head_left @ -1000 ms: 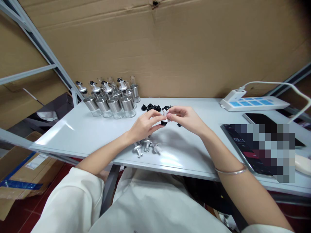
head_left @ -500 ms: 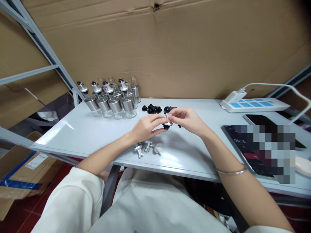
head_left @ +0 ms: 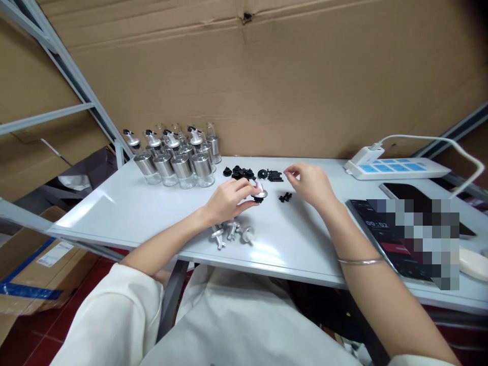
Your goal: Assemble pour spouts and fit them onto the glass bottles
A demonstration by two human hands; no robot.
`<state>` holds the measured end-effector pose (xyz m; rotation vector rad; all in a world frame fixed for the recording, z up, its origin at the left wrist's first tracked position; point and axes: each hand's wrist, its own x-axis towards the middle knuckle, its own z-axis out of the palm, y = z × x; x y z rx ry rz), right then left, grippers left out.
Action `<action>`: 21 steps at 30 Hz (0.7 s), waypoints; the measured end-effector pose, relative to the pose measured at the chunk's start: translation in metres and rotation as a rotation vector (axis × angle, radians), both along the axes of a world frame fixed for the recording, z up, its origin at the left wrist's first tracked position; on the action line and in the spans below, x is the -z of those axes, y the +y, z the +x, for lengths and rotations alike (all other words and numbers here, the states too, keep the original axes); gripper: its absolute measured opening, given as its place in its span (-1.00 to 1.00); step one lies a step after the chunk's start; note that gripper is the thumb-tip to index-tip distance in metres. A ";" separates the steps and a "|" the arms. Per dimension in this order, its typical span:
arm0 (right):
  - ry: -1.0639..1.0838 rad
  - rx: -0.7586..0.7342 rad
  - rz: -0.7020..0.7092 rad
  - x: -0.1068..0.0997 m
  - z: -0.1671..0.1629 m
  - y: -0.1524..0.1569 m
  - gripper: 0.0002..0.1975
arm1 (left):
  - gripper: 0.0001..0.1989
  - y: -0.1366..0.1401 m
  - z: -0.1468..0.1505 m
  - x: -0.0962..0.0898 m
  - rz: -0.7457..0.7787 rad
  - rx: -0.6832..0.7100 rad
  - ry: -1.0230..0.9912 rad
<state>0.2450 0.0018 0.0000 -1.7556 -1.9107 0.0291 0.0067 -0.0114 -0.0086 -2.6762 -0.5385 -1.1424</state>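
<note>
My left hand (head_left: 231, 200) is closed on a pourer spout (head_left: 261, 191), silver on top with a black ribbed stopper below. My right hand (head_left: 309, 183) hovers apart from it, fingers bent and slightly parted, with nothing visible between them. Just left of its fingertips lie several thin black tubes (head_left: 275, 176) and a black disc (head_left: 263, 174). Below them is a small group of black caps (head_left: 285, 197). Several black stoppers (head_left: 237, 172) are clustered behind my left hand. Bare silver spouts (head_left: 232, 231) lie on the near side of my left wrist.
Glass bottles with steel sleeves (head_left: 182, 171) stand at the back left, some with spouts leaning over them. At the right are a white power strip (head_left: 396, 168) with a cable, a dark phone (head_left: 404, 190) and a tablet showing a timer (head_left: 375, 223). Cardboard (head_left: 290, 81) backs the table.
My right hand has let go of the spout and moved right, uncovering the black tubes and small caps. My left hand keeps holding the spout in nearly the same place.
</note>
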 end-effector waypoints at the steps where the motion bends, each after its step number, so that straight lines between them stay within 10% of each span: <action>1: -0.062 -0.027 -0.019 0.005 0.005 0.004 -0.71 | -0.77 0.000 0.000 0.000 0.000 -0.004 0.014; 8: -0.191 -0.187 -0.202 0.031 0.014 0.018 -0.56 | -0.78 0.000 0.000 0.000 0.024 -0.017 0.059; 21: -0.263 0.054 -0.299 0.023 0.022 0.014 -0.60 | -0.80 0.000 0.000 0.002 0.057 0.018 0.050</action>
